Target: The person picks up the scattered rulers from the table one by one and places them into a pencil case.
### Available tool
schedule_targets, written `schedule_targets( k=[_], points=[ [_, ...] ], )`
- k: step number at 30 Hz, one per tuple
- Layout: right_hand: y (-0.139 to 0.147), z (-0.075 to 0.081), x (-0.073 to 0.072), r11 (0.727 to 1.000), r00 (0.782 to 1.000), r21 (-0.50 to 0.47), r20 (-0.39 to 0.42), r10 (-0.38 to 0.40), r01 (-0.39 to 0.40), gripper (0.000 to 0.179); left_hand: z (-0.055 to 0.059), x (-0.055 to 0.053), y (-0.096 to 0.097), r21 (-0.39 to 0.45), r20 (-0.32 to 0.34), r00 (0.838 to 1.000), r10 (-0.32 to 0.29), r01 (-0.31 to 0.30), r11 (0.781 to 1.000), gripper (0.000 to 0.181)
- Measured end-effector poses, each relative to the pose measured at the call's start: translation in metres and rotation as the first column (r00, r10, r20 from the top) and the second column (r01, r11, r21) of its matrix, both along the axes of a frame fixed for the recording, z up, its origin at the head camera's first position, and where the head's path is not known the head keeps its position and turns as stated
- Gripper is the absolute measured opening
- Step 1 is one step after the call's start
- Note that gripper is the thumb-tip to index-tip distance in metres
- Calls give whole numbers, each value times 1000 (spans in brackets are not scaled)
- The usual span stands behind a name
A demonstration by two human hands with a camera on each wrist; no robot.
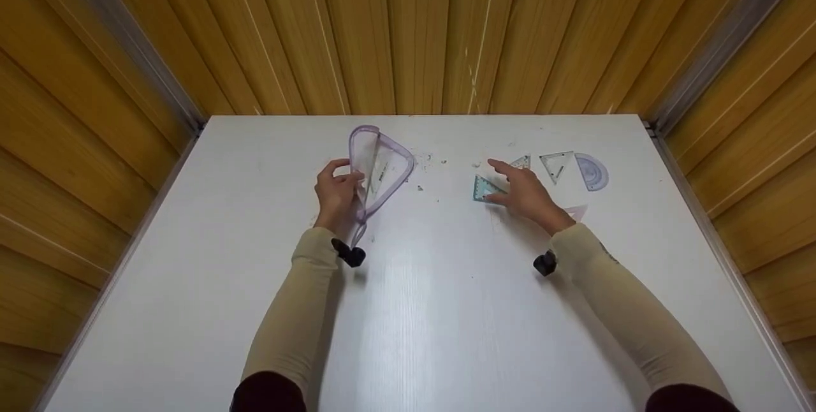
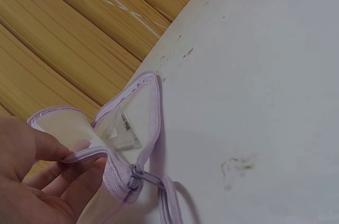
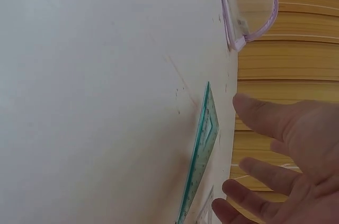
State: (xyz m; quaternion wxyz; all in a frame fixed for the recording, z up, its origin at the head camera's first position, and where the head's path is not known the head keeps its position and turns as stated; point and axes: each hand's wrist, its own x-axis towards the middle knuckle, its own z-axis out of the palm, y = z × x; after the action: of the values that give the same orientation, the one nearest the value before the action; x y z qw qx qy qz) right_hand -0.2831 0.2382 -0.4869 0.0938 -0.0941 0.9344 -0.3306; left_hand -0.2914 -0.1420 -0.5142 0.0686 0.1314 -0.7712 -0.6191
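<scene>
- Left hand (image 1: 336, 194): thumb and fingers pinch one edge of the clear, purple-trimmed pouch (image 1: 365, 150), mouth gaping. Pouch is on the table (image 1: 408, 310), left of centre toward the far edge.
- Inside pouch: clear set square with dark print (image 2: 127, 136), seen through the opening.
- Zip pull (image 2: 148, 177) at the near corner; purple strap (image 1: 359, 233) hangs off it, close to the left wrist camera (image 1: 349, 252).
- Right hand (image 1: 529, 195): fingers spread wide, grasping nothing, over the teal set square (image 1: 486, 188). Can't tell if thumb touches it.
- Teal piece: partly covered by that hand in the head view. In the right wrist view it shows edge-on, lower part cut off by the frame.
- Clutter around right hand: patterned clear set square (image 1: 522, 161) just behind the fingers, partly hidden; pink set square (image 1: 577, 212) partly blocked by hand and wrist.
- Further right: small clear triangle (image 1: 556, 166), then bluish protractor (image 1: 592, 172) just beside it, both unobstructed.
- Dark smudges (image 1: 428, 158) on the tabletop between pouch and teal piece.
- Wood-look panelling (image 1: 414, 36) backs the table.
</scene>
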Motion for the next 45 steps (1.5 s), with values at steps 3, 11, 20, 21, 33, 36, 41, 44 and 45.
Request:
schedule_targets(
  k=[3, 11, 20, 21, 33, 36, 41, 44, 45],
  points=[
    [1, -2, 0, 1000, 1000, 27, 5, -12, 12, 83, 1, 0, 1, 4, -6, 1000, -3, 3, 1000, 40],
    [2, -6, 2, 999, 1000, 45, 12, -24, 24, 79, 1, 0, 1, -2, -2, 1000, 0, 0, 1000, 39],
    [3, -14, 4, 995, 998, 97, -57, 27, -21, 69, 1, 0, 1, 4, -11, 1000, -1, 1, 1000, 40],
    [3, -14, 4, 994, 997, 103, -65, 31, -25, 68, 1, 0, 1, 7, -13, 1000, -2, 2, 1000, 39],
    [2, -16, 5, 994, 991, 109, -125, 45, -32, 57, 1, -1, 1, 27, 0, 1000, 0, 0, 1000, 39],
    [1, -16, 5, 994, 991, 103, -126, 34, -21, 55, 2, 0, 1, 31, -4, 1000, -4, 4, 1000, 38],
    [2, -18, 4, 996, 992, 93, -121, 20, -8, 53, 1, 0, 0, 30, -8, 1000, -4, 4, 1000, 37],
    [1, -19, 3, 997, 993, 78, -121, 12, -3, 53, 1, 0, 0, 12, -24, 1000, -1, 1, 1000, 36],
    [1, -19, 2, 997, 993, 73, -120, 9, 0, 53, 0, 0, 1, 5, -28, 1000, 1, -1, 1000, 36]
  ],
)
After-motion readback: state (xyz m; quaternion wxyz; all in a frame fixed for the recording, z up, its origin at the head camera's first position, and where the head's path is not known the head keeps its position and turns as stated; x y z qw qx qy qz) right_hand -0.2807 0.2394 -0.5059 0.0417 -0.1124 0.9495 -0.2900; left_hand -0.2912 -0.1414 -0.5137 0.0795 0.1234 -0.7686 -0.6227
